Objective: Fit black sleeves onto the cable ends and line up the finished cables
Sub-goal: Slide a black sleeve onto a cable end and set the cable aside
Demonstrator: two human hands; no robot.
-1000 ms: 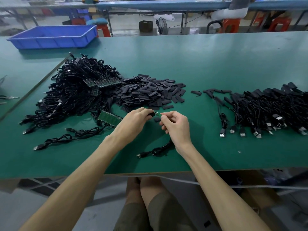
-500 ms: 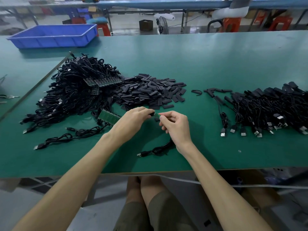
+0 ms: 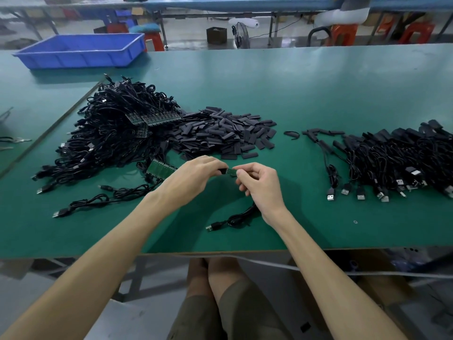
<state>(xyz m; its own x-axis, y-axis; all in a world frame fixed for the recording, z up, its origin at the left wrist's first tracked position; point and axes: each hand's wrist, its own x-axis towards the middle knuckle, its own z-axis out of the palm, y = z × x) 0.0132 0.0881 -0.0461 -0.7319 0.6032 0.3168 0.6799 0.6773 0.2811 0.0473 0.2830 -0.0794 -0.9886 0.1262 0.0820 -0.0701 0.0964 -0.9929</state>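
Note:
My left hand (image 3: 193,175) pinches a black sleeve (image 3: 222,171) just above the green table (image 3: 318,89). My right hand (image 3: 259,182) pinches the small green board end (image 3: 232,171) of a black cable, right against the sleeve's mouth. That cable (image 3: 235,220) runs down under my right wrist and ends in a USB plug near the front edge. A heap of loose black sleeves (image 3: 220,136) lies behind my hands. A big tangle of unsleeved cables (image 3: 112,133) sits at the left. Sleeved cables (image 3: 397,160) lie in a row at the right, plugs toward me.
A strip of green boards (image 3: 159,169) lies just left of my left hand. A loose cable (image 3: 98,201) stretches across the front left. A blue bin (image 3: 81,49) stands at the back left. Stools and another bench are beyond the table.
Both hands stay close together in the same spot, still working the sleeve and the cable end against each other. Nothing else has moved.

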